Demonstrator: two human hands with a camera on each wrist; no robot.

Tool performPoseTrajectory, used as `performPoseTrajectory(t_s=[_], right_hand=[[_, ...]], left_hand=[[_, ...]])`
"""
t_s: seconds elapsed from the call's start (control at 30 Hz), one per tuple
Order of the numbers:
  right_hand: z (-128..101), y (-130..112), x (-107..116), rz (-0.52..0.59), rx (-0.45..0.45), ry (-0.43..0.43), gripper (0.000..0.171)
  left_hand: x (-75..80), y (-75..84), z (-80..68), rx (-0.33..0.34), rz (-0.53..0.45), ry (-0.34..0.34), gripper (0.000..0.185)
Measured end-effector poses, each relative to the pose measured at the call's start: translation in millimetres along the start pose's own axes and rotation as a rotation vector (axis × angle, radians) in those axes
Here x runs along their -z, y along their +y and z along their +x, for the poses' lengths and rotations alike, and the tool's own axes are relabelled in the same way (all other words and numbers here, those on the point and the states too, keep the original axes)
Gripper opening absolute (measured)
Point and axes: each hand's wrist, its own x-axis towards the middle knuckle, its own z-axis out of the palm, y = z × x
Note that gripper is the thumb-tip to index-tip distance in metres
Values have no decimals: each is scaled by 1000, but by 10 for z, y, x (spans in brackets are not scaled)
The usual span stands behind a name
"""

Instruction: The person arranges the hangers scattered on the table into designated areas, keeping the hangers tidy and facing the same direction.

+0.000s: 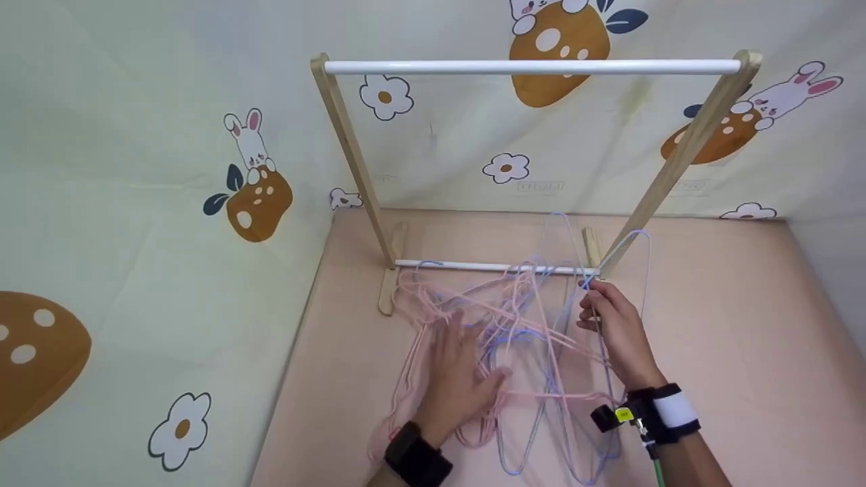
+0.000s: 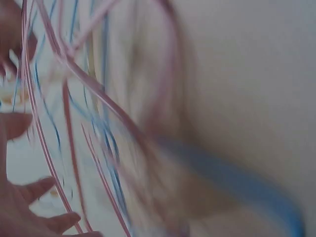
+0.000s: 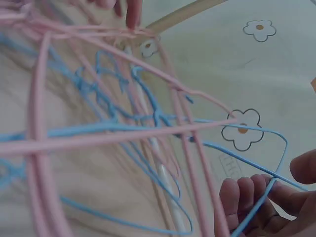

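A tangled pile of pink hangers (image 3: 123, 137) and blue hangers (image 3: 98, 127) lies in front of and over the rack's base. My right hand (image 1: 619, 331) pinches one blue hanger (image 3: 239, 157) at the pile's right side, part of it standing up beyond my fingers. In the right wrist view its thumb and fingers close around the blue wire. My left hand (image 1: 457, 379) is spread over the pink hangers on the left of the pile, fingers straight. The left wrist view has its fingers (image 2: 37, 190) up against pink wires, with nothing gripped.
A small garment rack stands behind the pile, with a white top rod (image 1: 528, 67), wooden side posts (image 1: 355, 159) and a white lower rod (image 1: 467, 266). Printed cloth walls (image 1: 135, 135) enclose the pinkish surface (image 1: 731, 325) at the back and sides.
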Motion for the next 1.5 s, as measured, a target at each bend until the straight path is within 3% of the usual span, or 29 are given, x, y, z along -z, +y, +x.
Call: performPoseTrajectory(t_s=[0.07,0.13,0.27,0.37,0.57,0.63,0.7,0.83,0.9,0.97,1.03,1.1,1.13,1.23,1.33,1.43,1.5], right_hand=[[-13,-45,-39,55,38,16,35],[-32,-88,-44,43,97,49,33],[-68,-178,31,-54,211,117,27],[-89,-257,106,-75,232,107,26],[-61,-384,228,125,166,-46,25],[-64,-409,255,96,189,-70,24],[-89,-442,267,-2,263,-62,23],[-171,-585,272,-256,529,31,24],[-195,-668,269,-366,631,97,25],[-181,-715,263,-440,672,147,24],[-133,-701,257,-468,646,167,23],[-67,-624,258,-478,581,169,23],[-34,-571,267,-485,546,177,24],[28,-411,325,-487,450,243,24],[37,-325,379,-478,403,291,25],[31,-338,375,-509,443,277,24],[37,-384,339,-567,508,247,22]], left_hand=[[-117,63,-42,-15,21,-92,85],[-197,66,-81,-20,60,-110,77],[-260,-51,-86,-94,186,58,39],[-227,-125,7,-122,220,163,29],[-16,-181,318,-48,153,208,21],[37,-226,430,-40,127,224,22],[79,-267,529,-42,113,238,23],[155,-286,617,-26,80,176,30],[179,-261,603,8,53,86,43],[173,-232,553,52,66,-19,63],[138,-206,484,97,98,-112,81],[82,-195,423,120,146,-153,90],[48,-197,401,117,167,-146,86],[-49,-206,389,85,190,-85,48],[-114,-222,396,41,220,-47,21],[-156,-245,387,-5,211,-33,18],[-175,-260,365,-29,172,-31,26]])
